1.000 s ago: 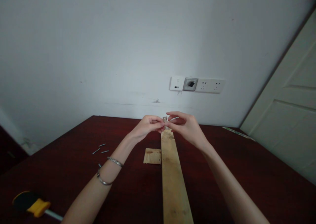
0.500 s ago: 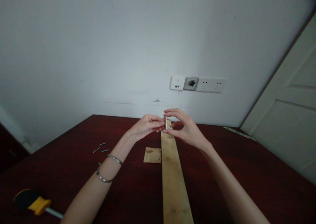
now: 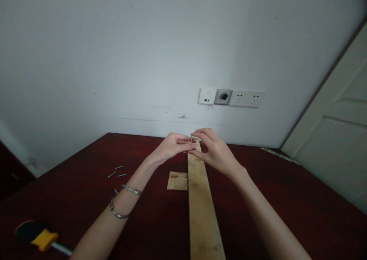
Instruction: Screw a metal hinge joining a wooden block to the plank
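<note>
A small silver metal hinge (image 3: 191,139) stands upright above the far end of a long wooden board (image 3: 202,202), seen nearly edge-on. My left hand (image 3: 173,145) is closed, with thumb and fingers pinching it from the left. From the right, my right hand (image 3: 215,149) grips its top with the fingers, while the thumb is near its lower end. Fingertips hide much of the piece. A short flat piece of wood (image 3: 177,181) lies on the table against the board's left side.
Several thin metal screws or nails (image 3: 112,174) lie left on the dark red table (image 3: 149,229). A yellow and black screwdriver (image 3: 44,239) is at the near left. Behind are a white wall with sockets (image 3: 246,98) and a patterned strip (image 3: 279,155) near the door (image 3: 341,137).
The hinge has turned and now looks narrower. My left thumb has moved across its lower part, and my right fingers have drawn closer around it.
</note>
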Demonstrator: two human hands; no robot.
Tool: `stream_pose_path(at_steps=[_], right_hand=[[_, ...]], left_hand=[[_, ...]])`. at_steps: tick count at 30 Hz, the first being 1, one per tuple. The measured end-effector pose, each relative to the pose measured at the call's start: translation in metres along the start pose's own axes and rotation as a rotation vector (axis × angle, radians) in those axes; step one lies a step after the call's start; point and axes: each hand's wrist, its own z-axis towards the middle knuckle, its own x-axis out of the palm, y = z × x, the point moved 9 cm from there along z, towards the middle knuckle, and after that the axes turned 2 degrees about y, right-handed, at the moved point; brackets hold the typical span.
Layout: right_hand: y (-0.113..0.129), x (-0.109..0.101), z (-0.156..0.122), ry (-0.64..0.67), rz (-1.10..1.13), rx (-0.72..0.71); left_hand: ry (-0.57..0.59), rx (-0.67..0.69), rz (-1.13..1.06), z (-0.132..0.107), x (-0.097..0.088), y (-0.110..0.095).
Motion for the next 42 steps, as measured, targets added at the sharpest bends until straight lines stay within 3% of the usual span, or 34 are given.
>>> stream_pose_path(at_steps=[12,18,38,42], right_hand=[[-0.004,0.005,-0.003,0.019,-0.055,-0.005],[-0.003,0.008,-0.002,0.043,-0.122,-0.003],[-0.005,0.013,-0.002,0.081,-0.006,0.012],[-0.011,0.016,-0.001,0.068,0.156,0.070]], left_hand=[[0.035,-0.011,0.027,0.000,-0.003,0.003],[-0.029,-0.013,0.108,0.004,-0.013,0.010],[-0.093,0.064,0.263,0.006,-0.019,0.006],[-0.090,0.076,0.265,0.007,-0.019,0.005]])
